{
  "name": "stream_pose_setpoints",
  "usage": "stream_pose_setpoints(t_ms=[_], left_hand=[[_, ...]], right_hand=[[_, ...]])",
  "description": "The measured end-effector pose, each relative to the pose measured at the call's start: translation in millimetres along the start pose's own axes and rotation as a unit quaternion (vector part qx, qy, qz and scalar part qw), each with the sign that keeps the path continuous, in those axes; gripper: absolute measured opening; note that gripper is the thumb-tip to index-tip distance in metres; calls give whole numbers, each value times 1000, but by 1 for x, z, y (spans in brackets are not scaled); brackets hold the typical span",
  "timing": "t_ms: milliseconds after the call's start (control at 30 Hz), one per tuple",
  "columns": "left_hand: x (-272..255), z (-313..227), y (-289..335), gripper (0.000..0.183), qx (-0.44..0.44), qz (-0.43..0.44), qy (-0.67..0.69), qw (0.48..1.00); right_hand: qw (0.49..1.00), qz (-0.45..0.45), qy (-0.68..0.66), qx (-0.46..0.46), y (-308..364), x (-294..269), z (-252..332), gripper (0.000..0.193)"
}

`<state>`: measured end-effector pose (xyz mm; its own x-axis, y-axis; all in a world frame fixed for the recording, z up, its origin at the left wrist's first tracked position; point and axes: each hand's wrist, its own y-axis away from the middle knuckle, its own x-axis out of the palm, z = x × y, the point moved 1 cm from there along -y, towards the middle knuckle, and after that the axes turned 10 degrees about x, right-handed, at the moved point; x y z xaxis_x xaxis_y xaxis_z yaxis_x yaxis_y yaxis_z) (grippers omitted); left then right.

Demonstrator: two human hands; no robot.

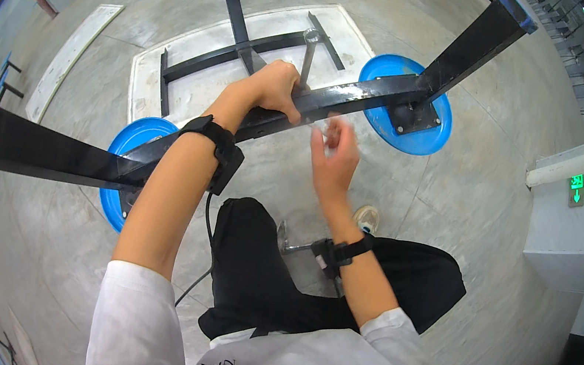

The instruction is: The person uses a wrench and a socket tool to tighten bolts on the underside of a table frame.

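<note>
My left hand [275, 90] is wrapped over a black metal beam [356, 96] of an upturned frame, thumb on the near side. Beside its fingers a steel wrench [308, 58] rises from the far side of the beam, ring end up. Whether my fingers touch the wrench is hidden. My right hand [335, 155] is just on the near side of the beam, to the right of my left hand. Its fingers are curled and blurred, so I cannot make out anything between them. Blue round seats [439, 132] lie face down under both ends of the frame.
A white board [146, 65] lies on the grey floor beyond the beam, with black metal bars [200, 63] over it. A shiny metal tool [283, 235] is between my knees. A long white strip [70, 58] lies at left. A white wall [573, 229] stands at right.
</note>
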<state>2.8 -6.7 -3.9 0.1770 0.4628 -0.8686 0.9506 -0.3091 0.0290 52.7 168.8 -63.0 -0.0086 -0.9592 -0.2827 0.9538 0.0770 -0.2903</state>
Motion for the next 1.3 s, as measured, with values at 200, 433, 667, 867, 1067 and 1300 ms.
stream_pose_setpoints(t_ms=[200, 433, 667, 867, 1067, 1300], left_hand=[[9, 6, -12, 46, 29, 13, -78, 996], [5, 0, -6, 41, 13, 2, 3, 1000], [7, -6, -5, 43, -5, 21, -26, 999], [29, 3, 15, 50, -9, -67, 39, 997], [26, 3, 13, 41, -30, -84, 9, 996], [18, 1, 16, 41, -9, -102, 19, 995]], right_hand=[[907, 292, 234, -194, -86, -5, 28, 55], [845, 432, 231, -212, -129, -8, 11, 55], [821, 440, 301, -205, -130, -11, 24, 55], [819, 447, 281, -223, -124, -12, 31, 59], [834, 436, 256, -220, -118, -2, 16, 59], [885, 422, 15, -198, -121, 8, 5, 34]])
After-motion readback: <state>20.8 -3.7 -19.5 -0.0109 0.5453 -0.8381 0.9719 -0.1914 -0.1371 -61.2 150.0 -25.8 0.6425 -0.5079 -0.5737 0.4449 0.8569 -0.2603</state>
